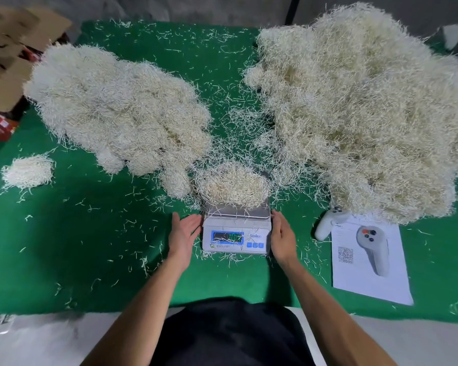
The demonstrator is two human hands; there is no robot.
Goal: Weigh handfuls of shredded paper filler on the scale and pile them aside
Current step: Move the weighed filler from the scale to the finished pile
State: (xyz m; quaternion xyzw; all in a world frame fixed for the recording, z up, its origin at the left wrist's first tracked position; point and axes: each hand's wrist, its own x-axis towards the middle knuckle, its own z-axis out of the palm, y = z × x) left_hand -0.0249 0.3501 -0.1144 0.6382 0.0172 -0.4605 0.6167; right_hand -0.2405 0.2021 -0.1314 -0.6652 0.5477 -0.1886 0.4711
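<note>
Your scale [236, 233] sits on the green worktop [98, 247] with a handful of shredded paper [232, 187] on its platform (display lit, digits unreadable). Your left hand [183, 233] and right hand [282, 237] flank it, fingers straight and relaxed, holding nothing. A weighed pile [117, 114] lies left, the bulk heap [368, 114] right; a white controller [328, 223] touches a printed sheet [368, 260].

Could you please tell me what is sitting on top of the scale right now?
A handful of shredded paper sits heaped on the scale, covering most of its metal pan; only the pan's front edge shows. A few stray strands lie across the display.
</note>
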